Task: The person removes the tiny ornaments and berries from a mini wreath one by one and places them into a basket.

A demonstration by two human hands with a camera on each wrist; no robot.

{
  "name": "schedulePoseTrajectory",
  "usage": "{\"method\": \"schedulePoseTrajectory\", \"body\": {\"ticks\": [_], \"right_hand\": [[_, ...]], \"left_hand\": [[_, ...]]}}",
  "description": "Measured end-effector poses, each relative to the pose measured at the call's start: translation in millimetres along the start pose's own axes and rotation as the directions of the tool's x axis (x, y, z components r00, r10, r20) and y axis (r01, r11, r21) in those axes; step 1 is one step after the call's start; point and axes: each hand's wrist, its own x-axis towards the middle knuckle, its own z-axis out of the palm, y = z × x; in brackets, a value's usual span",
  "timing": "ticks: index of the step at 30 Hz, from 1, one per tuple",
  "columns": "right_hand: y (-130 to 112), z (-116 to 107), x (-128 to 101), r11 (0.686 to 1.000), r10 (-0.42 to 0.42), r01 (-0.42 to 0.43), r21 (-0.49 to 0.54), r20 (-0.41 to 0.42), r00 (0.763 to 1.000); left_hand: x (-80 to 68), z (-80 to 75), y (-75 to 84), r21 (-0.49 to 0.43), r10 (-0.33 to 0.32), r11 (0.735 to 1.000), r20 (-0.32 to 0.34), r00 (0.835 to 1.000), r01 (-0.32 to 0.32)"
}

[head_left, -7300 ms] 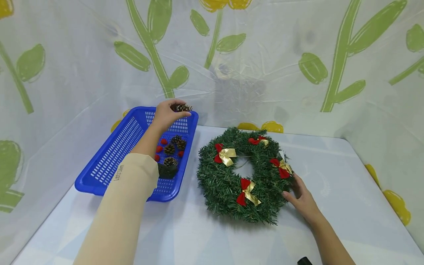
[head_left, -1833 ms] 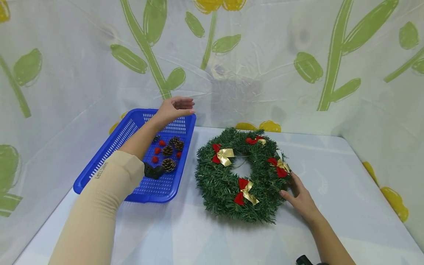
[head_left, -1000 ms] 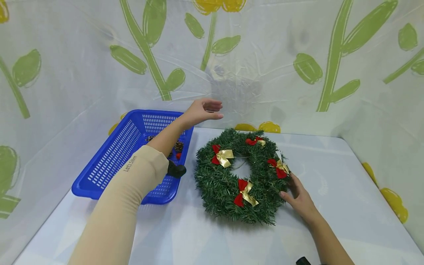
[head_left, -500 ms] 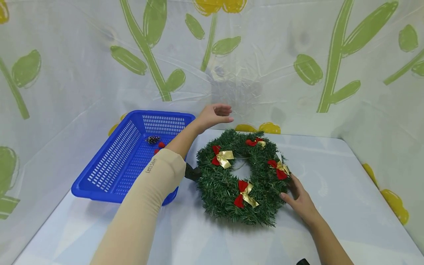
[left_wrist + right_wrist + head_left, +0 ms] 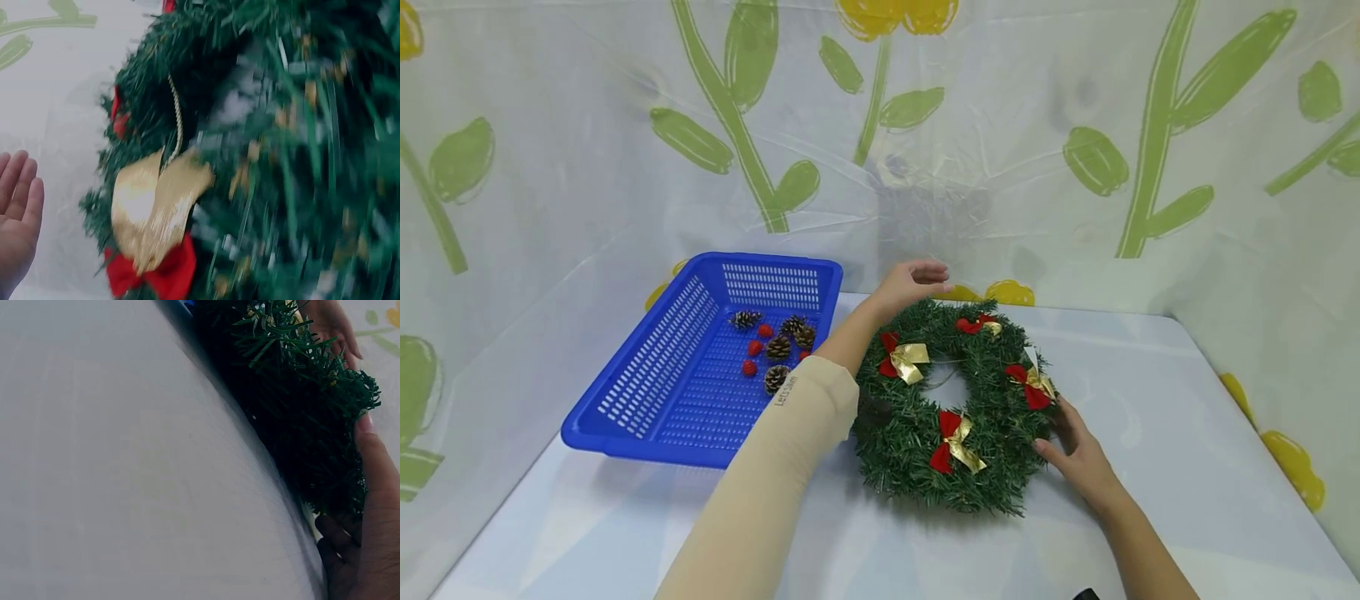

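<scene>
A green tinsel wreath point(image 5: 902, 454) lies on the table, decorated with several red-and-gold bows, among them a front bow point(image 5: 955, 442) and a left bow point(image 5: 159, 219). My left hand point(image 5: 913, 287) hovers at the wreath's back left with nothing in it, fingers loosely bent and apart from the thumb. Its sleeved forearm passes over the wreath's left side. On the right edge, my right hand point(image 5: 1082, 454) grips the wreath. In the right wrist view, the thumb point(image 5: 378, 456) presses the outer greenery while the fingers curl in below.
Left of the wreath stands a blue plastic basket point(image 5: 617, 446) holding several pine cones point(image 5: 746, 319) and small red balls point(image 5: 749, 367). The sleeve hides part of its right side. A flower-printed curtain point(image 5: 1000, 167) encloses the table point(image 5: 1150, 392) at the back and sides.
The pine cone my left hand held over the basket earlier is let go and lies inside it. The emptied hand has moved right and down towards the wreath. My right hand stays put.
</scene>
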Motion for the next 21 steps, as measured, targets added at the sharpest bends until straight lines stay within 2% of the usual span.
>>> {"method": "schedulePoseTrajectory", "body": {"ticks": [9,12,17,21], "right_hand": [[0.8,1.3,-1.1,1.000,0.008,-0.008,-0.003,-0.003,1.000],[0.6,1.7,-1.2,1.000,0.003,-0.003,0.000,-0.002,1.000],[-1.1,0.9,-0.8,1.000,0.006,-0.006,0.008,0.004,1.000],[-1.9,0.1,-0.8,1.000,0.013,-0.014,0.014,0.007,1.000]], "left_hand": [[5.2,26.5,-15.3,0.061,-0.076,0.995,-0.014,0.997,0.076],[6.1,31.9,-20.3,0.049,-0.097,0.994,-0.027,0.995,0.098],[6.4,40.4,-23.8,0.023,-0.100,0.995,-0.041,0.994,0.101],[6.6,46.6,-27.5,0.088,-0.076,0.993,-0.042,0.996,0.079]]}}
